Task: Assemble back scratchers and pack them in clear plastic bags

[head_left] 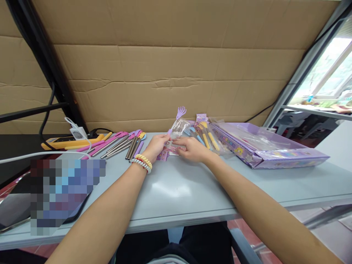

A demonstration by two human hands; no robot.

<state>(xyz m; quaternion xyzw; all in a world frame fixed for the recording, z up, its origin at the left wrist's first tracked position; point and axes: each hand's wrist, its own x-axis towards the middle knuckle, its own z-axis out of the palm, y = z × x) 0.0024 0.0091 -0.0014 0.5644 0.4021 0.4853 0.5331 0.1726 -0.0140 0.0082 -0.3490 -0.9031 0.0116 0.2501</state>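
The left hand has its fingers closed on the purple scratcher, head pointing far; a steady pinch suits its thin rod. The right hand reaches over the clear bag's near end; its grip cannot be told. Light fingertips would spare the film. Bagged scratchers and a box lie right, loose scratchers left on the bench.

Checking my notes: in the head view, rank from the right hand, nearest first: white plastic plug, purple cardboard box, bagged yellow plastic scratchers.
1. Bagged yellow scratchers: right of the right hand.
2. Purple box: farther right.
3. White plug: far left.
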